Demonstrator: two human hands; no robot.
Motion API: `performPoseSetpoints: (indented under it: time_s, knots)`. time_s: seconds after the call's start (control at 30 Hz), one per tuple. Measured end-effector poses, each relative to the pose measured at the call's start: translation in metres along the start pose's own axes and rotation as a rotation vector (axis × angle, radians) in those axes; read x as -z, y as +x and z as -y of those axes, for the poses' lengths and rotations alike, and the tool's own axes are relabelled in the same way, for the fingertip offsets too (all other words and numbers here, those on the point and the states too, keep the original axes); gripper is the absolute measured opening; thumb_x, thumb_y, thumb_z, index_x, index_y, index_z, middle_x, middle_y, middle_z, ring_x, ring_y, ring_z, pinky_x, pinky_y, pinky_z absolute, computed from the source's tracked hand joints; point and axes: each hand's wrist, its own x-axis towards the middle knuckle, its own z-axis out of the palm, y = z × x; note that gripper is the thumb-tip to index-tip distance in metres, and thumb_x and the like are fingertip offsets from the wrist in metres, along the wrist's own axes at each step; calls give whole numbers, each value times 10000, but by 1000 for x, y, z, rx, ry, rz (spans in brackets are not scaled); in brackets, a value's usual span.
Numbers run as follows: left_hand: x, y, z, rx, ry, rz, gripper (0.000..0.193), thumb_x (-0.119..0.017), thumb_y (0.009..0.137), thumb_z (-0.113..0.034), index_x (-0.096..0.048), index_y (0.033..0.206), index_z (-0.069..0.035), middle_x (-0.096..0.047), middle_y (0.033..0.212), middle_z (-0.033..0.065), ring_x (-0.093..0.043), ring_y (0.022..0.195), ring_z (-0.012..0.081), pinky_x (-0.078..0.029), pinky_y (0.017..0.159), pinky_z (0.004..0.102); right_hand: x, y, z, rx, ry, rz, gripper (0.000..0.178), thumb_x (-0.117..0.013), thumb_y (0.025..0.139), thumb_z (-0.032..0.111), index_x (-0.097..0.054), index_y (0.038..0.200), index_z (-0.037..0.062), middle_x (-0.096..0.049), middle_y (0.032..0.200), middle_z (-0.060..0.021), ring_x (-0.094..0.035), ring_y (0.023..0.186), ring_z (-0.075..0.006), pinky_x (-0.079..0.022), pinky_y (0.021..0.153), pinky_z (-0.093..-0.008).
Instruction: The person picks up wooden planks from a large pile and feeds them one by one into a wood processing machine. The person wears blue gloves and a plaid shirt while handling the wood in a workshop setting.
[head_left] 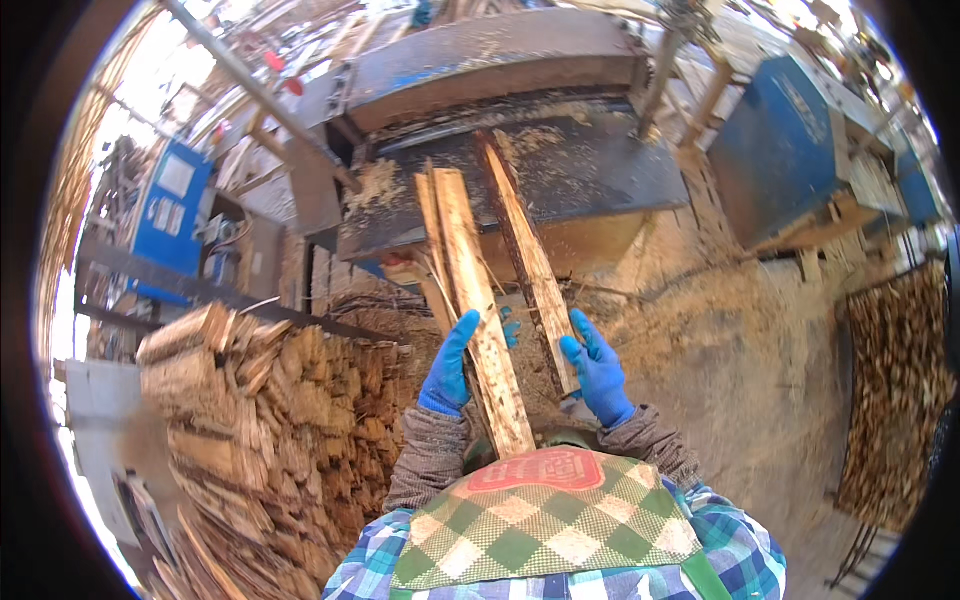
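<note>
Both forearms reach forward from the lower edge, elbows bent, gloved hands about level with each other and set apart. Left hand (448, 370): curled around the pale slabs (468, 260), thumb along the left edge, fingertips showing past the right edge. Right hand (603, 378): thumb and fingers partly extended at the near end of the bark-edged board (532, 255) (grip closure: cannot tell). Far ends of all pieces lie over the dark worktop (605, 165).

Head cam, L of pair, fisheye, looks down/fwd; L hand (450, 368), R hand (599, 376) near.
</note>
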Motion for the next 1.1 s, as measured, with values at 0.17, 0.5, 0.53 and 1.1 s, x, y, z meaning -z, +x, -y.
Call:
performPoseSetpoints:
  time_s: [0.17,0.5,0.53,1.1]
  knots:
    - [-14,-7,14,24,-36,62,912,-599,976,-557,-181,1609,-51,-367,1580,217,-473,1384,398,-491,1107,505,34,-3,16,234,-169,-379,521,-648,1023,239,-505,1490,56,-583,1452,-114,-605,1150,-109,-528,929,-265]
    - [-48,70,-10,-8,284,-44,1038,-579,910,-710,-165,1621,-78,-406,1550,234,-476,1379,416,-452,1130,530,58,36,76,156,-148,-415,460,-629,1029,216,-557,1412,-28,-620,1394,-150,-591,1260,-193,-489,1073,-340]
    - [-50,84,-13,-19,280,-36,1044,-578,906,-717,-164,1622,-81,-407,1549,234,-478,1377,416,-456,1126,530,57,44,86,145,-125,-405,458,-630,1029,218,-560,1410,-27,-627,1385,-146,-596,1252,-190,-489,1070,-337]
    - [-67,130,-6,-58,142,-181,843,-666,947,-542,-314,1561,-83,-474,1498,208,-566,1298,356,-526,1055,469,80,190,92,566,-819,-546,409,-534,1067,155,-514,1450,9,-547,1375,-195,-571,1237,-332,-528,984,-430]
